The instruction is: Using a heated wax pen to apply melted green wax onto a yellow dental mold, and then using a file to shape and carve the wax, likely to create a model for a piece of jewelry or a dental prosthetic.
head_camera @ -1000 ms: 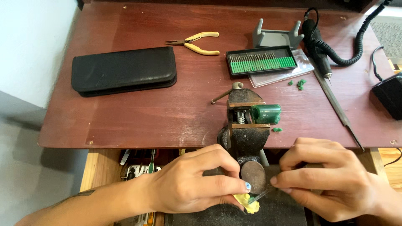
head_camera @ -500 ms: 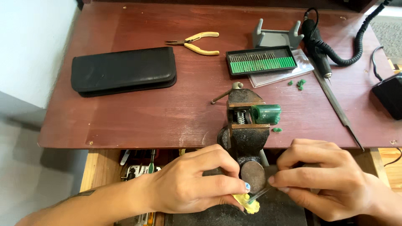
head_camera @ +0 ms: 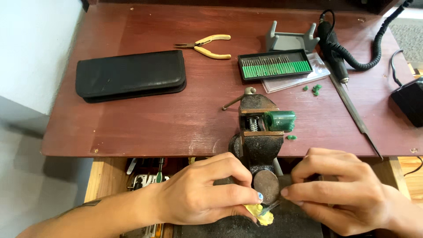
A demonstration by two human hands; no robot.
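Head view looked down on 2 bare hands working at the near edge of a reddish-brown table (head_camera: 132, 128). Left hand (head_camera: 198, 198) had its fingers (head_camera: 233, 196) curled closed around a small yellow piece (head_camera: 263, 216), pressed just below the round end of a dark bench vise (head_camera: 257, 141) clamped to the table edge. Right hand (head_camera: 343, 198) had its fingers pinched shut on a thin dark tool (head_camera: 269, 207) whose tip touched the yellow piece. A green block (head_camera: 280, 120) sat gripped in the vise, with green crumbs (head_camera: 313, 88) scattered farther back. Behind lay a black zip case (head_camera: 130, 76), yellow-handled pliers (head_camera: 207, 45), a tray of green-shanked burs (head_camera: 274, 67), a black rotary handpiece (head_camera: 332, 55) on a coiled cord and a long thin file (head_camera: 354, 114).
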